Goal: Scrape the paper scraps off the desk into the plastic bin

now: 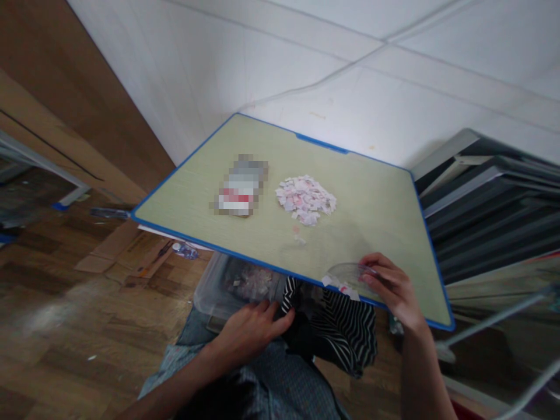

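right hand (385, 280): at 5 o'clock on the board, thumb and fingers pinched on a clear disc (343, 269).
left hand (249, 326): at 7 o'clock, palm down, loosely bent by the bin (205, 291); i cannot tell whether it grips anything.
loose scraps (341, 287): 5 o'clock, at the board's near edge, just beside the disc.
paper pile (306, 198): near the dial's centre.
pixelated item (241, 186): 10 o'clock, lying flat on the board (376, 198).
striped cloth (350, 335): 6 o'clock, below the edge.
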Available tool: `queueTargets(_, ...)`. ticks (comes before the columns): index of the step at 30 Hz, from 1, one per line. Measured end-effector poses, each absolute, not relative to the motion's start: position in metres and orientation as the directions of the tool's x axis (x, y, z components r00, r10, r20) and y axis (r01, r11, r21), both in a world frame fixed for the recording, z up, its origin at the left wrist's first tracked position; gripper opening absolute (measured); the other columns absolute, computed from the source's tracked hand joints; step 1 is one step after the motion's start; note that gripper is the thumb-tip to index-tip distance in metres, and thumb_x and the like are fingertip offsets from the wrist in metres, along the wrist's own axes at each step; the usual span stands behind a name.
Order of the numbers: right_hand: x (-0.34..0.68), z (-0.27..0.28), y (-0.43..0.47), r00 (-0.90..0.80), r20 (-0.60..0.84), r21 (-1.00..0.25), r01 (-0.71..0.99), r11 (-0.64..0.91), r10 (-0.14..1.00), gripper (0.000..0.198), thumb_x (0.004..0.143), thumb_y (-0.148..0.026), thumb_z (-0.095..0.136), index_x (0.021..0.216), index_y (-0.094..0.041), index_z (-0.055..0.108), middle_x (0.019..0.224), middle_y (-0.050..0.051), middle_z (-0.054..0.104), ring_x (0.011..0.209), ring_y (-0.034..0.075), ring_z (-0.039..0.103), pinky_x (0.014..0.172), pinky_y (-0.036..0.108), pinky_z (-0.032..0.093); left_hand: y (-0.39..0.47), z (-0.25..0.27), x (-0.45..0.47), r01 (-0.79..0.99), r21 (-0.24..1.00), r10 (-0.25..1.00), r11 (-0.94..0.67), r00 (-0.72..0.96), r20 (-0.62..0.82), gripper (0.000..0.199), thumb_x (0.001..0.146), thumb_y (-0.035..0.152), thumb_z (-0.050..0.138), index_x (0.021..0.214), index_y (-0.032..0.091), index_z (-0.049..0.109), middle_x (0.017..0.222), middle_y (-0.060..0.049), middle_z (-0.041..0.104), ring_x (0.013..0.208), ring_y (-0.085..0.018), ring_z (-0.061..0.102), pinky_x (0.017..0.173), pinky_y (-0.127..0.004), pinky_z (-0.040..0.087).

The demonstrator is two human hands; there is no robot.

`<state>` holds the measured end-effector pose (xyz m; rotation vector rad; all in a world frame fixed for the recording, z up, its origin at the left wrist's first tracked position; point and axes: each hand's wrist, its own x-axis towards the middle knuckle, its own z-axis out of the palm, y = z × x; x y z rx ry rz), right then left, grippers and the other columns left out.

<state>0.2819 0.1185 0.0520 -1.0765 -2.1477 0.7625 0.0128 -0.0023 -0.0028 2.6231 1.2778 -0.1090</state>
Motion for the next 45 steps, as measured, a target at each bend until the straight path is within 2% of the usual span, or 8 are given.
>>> queueTargets(4, 0.28, 0.055, 0.116, -0.447, 0.283, -0.72, 0.485, 0.496, 0.848, 0.013, 0.078, -0.02, 0.055, 0.069, -0.018, 0.064, 0.08, 0.006, 0.057, 0.074, 0.015, 0.056, 0.06, 0.026, 0.045, -0.002, -0.001, 0.013, 0.782, 0.18, 0.764, -0.597, 0.622, -0.172, 0.05, 0.082, 0.01, 0.043, 0.128, 0.023, 0.031, 0.102, -0.011, 0.054, 0.084, -0.022, 0.056, 0.061, -0.03, 0.047)
queueTargets(11, 0.281, 0.055, 0.107, -0.53, 0.201, -0.741, 0.468, 0.482, 0.824, 0.014, 0.079, -0.02, 0.053, 0.071, -0.019, 0.065, 0.083, 0.007, 0.058, 0.074, 0.015, 0.057, 0.059, 0.026, 0.047, -0.002, -0.003, 0.013, 0.786, 0.176, 0.776, -0.592, 0.615, -0.141, 0.049, 0.081, 0.008, 0.042, 0.127, 0.023, 0.033, 0.099, -0.01, 0.055, 0.081, -0.021, 0.056, 0.06, -0.03, 0.047)
queueTargets(15, 0.285, 0.053, 0.104, -0.415, 0.291, -0.751, 0.459, 0.475, 0.862, 0.012, 0.078, -0.02, 0.055, 0.072, -0.02, 0.065, 0.081, 0.006, 0.059, 0.075, 0.016, 0.057, 0.058, 0.025, 0.047, -0.002, -0.003, 0.013, 0.78, 0.17, 0.769, -0.603, 0.624, -0.135, 0.048, 0.082, 0.009, 0.042, 0.127, 0.023, 0.033, 0.099, -0.01, 0.055, 0.082, -0.021, 0.056, 0.061, -0.03, 0.048)
queueTargets(19, 0.284, 0.053, 0.104, -0.372, 0.281, -0.727, 0.52, 0.449, 0.885, 0.012, 0.076, -0.023, 0.057, 0.068, -0.019, 0.065, 0.077, 0.006, 0.06, 0.075, 0.016, 0.057, 0.059, 0.026, 0.046, -0.002, -0.002, 0.013, 0.78, 0.169, 0.767, -0.603, 0.625, -0.145, 0.049, 0.081, 0.009, 0.042, 0.127, 0.023, 0.033, 0.098, -0.01, 0.055, 0.08, -0.021, 0.057, 0.058, -0.029, 0.048)
queueTargets(27, 0.264, 0.043, 0.105, -0.079, 0.3, -0.648, 0.714, 0.264, 0.951, 0.02, 0.079, -0.028, 0.053, 0.065, -0.017, 0.063, 0.077, 0.005, 0.055, 0.074, 0.016, 0.054, 0.067, 0.031, 0.043, -0.001, 0.0, 0.014, 0.785, 0.177, 0.772, -0.594, 0.618, -0.15, 0.048, 0.082, 0.01, 0.044, 0.127, 0.023, 0.033, 0.098, -0.01, 0.056, 0.081, -0.022, 0.057, 0.059, -0.03, 0.048)
queueTargets(35, 0.203, 0.044, 0.117, -0.154, 0.343, -0.582, 0.739, 0.339, 0.927, 0.026, 0.078, -0.025, 0.051, 0.053, -0.017, 0.055, 0.067, 0.004, 0.052, 0.062, 0.013, 0.05, 0.06, 0.028, 0.04, -0.001, 0.0, 0.013, 0.778, 0.195, 0.761, -0.597, 0.627, -0.169, 0.049, 0.083, 0.013, 0.046, 0.129, 0.022, 0.03, 0.103, -0.012, 0.054, 0.086, -0.023, 0.056, 0.061, -0.03, 0.048)
queueTargets(41, 0.178, 0.041, 0.135, -0.231, 0.321, -0.516, 0.77, 0.374, 0.919, 0.028, 0.078, -0.025, 0.048, 0.052, -0.017, 0.054, 0.067, 0.005, 0.053, 0.062, 0.014, 0.05, 0.061, 0.028, 0.039, -0.002, 0.0, 0.014, 0.776, 0.195, 0.764, -0.6, 0.628, -0.147, 0.043, 0.084, 0.014, 0.044, 0.125, 0.021, 0.033, 0.098, -0.011, 0.056, 0.08, -0.022, 0.057, 0.058, -0.03, 0.049)
queueTargets(45, 0.162, 0.04, 0.142, -0.3, 0.321, -0.529, 0.729, 0.433, 0.898, 0.029, 0.078, -0.024, 0.047, 0.051, -0.017, 0.051, 0.067, 0.005, 0.053, 0.062, 0.014, 0.05, 0.06, 0.028, 0.039, -0.001, 0.001, 0.014, 0.774, 0.201, 0.76, -0.601, 0.631, -0.156, 0.044, 0.084, 0.013, 0.044, 0.126, 0.021, 0.032, 0.097, -0.01, 0.056, 0.08, -0.021, 0.057, 0.058, -0.029, 0.048)
